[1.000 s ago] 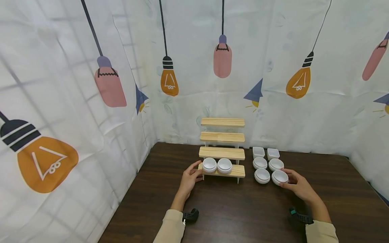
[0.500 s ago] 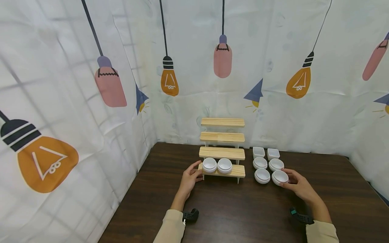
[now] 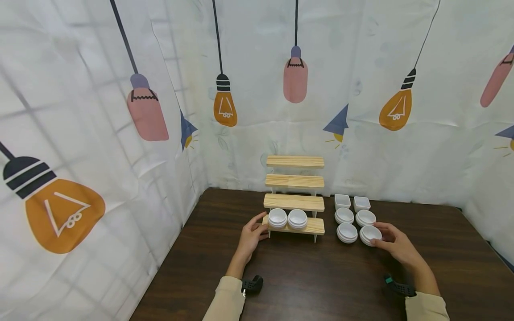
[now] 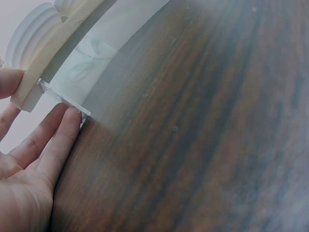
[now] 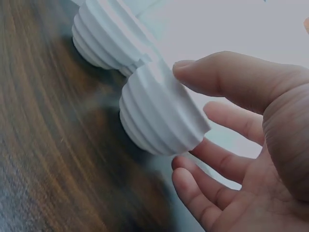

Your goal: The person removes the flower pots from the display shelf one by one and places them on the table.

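A tiered wooden stand (image 3: 295, 203) with clear legs stands near the back of the table. My left hand (image 3: 249, 234) grips the left end of its lowest plank (image 4: 58, 48), thumb at the edge, with two fingertips against the clear leg (image 4: 65, 96). On that plank sit two white ribbed bowls, a left bowl (image 3: 277, 218) and a right bowl (image 3: 297, 219). Right of the stand, my right hand (image 3: 395, 245) holds a white ribbed bowl (image 5: 159, 111) by its rim, thumb on the near side and fingers around the outside. This bowl is at the front right of a cluster.
Beside the held bowl stands another round bowl (image 3: 347, 232), with two more round ones (image 3: 344, 216) behind. Two square white dishes (image 3: 342, 202) form the back row. The dark wooden table (image 3: 305, 276) meets a white printed curtain (image 3: 249, 147) behind and at the sides.
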`<act>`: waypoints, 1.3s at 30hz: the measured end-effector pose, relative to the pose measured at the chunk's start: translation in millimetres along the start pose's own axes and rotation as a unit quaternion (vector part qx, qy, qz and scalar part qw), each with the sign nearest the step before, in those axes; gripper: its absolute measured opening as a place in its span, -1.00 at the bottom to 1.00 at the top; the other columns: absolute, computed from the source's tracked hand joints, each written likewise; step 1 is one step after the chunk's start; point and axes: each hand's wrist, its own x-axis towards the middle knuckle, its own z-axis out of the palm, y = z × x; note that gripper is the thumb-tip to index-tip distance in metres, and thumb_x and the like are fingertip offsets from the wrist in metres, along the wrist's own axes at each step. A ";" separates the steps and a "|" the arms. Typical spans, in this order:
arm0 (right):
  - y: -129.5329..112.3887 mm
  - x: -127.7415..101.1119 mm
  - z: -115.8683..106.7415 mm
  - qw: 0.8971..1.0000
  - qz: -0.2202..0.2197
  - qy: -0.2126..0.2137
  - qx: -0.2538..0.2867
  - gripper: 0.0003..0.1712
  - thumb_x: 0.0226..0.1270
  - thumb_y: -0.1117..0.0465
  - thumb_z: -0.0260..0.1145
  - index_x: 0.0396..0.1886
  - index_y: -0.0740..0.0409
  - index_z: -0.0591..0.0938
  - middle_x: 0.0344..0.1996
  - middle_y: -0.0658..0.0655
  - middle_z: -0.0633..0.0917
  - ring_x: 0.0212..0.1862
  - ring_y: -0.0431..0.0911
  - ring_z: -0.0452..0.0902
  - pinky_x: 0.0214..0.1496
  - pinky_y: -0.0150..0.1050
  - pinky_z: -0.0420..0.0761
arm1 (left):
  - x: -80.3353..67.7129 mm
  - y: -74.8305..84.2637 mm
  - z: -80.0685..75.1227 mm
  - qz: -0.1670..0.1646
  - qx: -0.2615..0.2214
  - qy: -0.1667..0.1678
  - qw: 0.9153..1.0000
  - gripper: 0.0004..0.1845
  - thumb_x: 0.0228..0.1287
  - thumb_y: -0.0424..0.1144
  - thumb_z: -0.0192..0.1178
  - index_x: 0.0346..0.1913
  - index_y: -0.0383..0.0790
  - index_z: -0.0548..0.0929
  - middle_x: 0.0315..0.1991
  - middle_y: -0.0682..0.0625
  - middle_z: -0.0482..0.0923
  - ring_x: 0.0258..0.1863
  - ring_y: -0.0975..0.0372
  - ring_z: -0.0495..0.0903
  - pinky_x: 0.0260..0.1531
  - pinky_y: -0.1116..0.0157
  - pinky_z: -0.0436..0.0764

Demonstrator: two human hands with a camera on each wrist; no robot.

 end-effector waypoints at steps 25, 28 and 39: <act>-46.6 0.0 -4.6 0.999 -0.029 0.044 0.001 -0.33 0.44 0.03 0.38 0.41 0.22 0.42 0.24 0.33 0.57 0.06 -0.34 0.47 -0.10 -0.45 0.57 | 3.1 -8.8 2.1 0.012 0.009 0.014 1.000 -0.47 0.47 -0.28 0.21 0.45 -0.18 0.48 -0.13 -0.14 0.69 -0.02 -0.08 0.71 -0.05 0.16 0.78; -51.2 -0.2 -1.9 0.998 -0.036 0.041 0.010 -0.34 0.45 0.04 0.37 0.40 0.23 0.43 0.23 0.34 0.57 0.05 -0.38 0.47 -0.10 -0.44 0.58 | 2.2 -8.6 1.6 0.014 0.008 0.011 1.000 -0.47 0.47 -0.28 0.21 0.45 -0.20 0.47 -0.14 -0.13 0.69 -0.03 -0.07 0.71 -0.05 0.15 0.78; -64.4 2.2 10.9 0.994 -0.103 0.032 0.028 -0.48 0.45 0.15 0.37 0.29 0.27 0.50 0.13 0.31 0.63 -0.03 -0.40 0.56 -0.07 -0.45 0.63 | 0.7 -5.6 0.3 0.007 -0.002 0.006 1.000 -0.47 0.48 -0.30 0.20 0.46 -0.19 0.46 -0.10 -0.18 0.68 0.01 -0.14 0.68 -0.01 0.11 0.77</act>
